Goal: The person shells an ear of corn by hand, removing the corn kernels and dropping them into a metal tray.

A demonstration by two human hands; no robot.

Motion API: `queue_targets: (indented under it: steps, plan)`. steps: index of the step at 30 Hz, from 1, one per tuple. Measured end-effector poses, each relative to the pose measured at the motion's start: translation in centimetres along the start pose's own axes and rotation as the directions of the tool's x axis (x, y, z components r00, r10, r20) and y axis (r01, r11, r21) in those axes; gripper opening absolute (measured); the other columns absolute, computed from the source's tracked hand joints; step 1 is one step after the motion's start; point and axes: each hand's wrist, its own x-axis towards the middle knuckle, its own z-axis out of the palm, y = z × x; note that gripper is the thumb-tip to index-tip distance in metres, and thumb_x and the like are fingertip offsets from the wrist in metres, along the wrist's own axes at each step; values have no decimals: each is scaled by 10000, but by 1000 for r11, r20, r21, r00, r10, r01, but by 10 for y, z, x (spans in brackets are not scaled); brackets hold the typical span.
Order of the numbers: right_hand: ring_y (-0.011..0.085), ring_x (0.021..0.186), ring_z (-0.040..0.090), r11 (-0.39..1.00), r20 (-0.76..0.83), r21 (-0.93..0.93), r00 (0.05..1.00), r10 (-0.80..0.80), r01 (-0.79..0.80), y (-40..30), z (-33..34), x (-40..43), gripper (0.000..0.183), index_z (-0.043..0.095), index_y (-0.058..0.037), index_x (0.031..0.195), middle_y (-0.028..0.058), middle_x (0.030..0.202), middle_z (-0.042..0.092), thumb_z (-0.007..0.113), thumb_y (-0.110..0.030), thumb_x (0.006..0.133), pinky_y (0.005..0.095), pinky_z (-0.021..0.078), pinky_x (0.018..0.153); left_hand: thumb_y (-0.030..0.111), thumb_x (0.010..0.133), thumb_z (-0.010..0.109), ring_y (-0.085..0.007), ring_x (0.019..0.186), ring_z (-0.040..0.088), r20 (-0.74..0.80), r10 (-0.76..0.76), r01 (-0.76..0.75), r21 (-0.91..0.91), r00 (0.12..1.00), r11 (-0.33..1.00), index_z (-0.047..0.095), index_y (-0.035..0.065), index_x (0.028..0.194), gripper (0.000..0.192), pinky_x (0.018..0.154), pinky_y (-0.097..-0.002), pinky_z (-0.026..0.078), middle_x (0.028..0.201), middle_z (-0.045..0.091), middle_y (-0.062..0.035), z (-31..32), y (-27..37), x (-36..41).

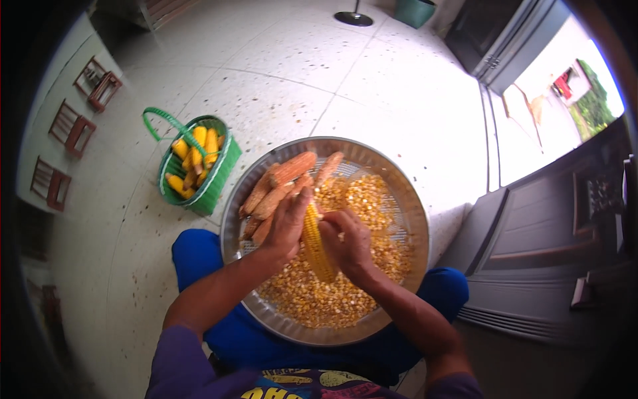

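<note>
A yellow corn cob, mostly covered in kernels, is held over a large round metal pan. My left hand grips it near its upper end. My right hand is on its right side with fingers curled, touching the cob near the top; whether it grips anything is hidden. Loose kernels cover much of the perforated pan bottom. Several bare reddish cobs are piled at the pan's upper left. The pan rests at my lap, between my knees.
Left of the pan, a green woven basket with an arched handle holds several yellow cobs on the speckled tile floor. A dark door stands at the right beside a bright doorway. A green bin and a round black stand base are farther off.
</note>
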Motion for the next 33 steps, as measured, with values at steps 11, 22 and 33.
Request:
queue_targets:
  steps: [11, 22, 33]
  plan:
    - [206, 716, 648, 998, 22, 69, 1000, 3, -4, 1, -4, 3, 163, 640, -29, 1003, 88, 861, 615, 732, -70, 874, 335, 530, 654, 441, 1027, 596, -104, 943, 542, 8, -66, 66, -16, 998, 998, 564, 66, 1173, 404, 807, -296, 496, 1036, 559, -11, -1, -7, -3]
    - [228, 639, 623, 991, 41, 95, 994, -97, 92, -6, -12, 9, 127, 582, -23, 919, 120, 778, 596, 688, -77, 874, 366, 492, 574, 447, 1027, 593, -96, 908, 536, 82, -64, 65, -3, 995, 998, 578, 73, 1065, 376, 796, -291, 477, 972, 564, -2, 4, 5, -4]
    - [219, 622, 649, 987, 100, 74, 986, 136, -144, 7, -10, 7, 171, 619, -42, 923, 114, 719, 653, 742, -152, 879, 361, 510, 581, 494, 1032, 549, -137, 784, 611, 39, -52, 48, 100, 998, 994, 593, 82, 978, 418, 729, -307, 520, 855, 622, -42, 0, 22, -1]
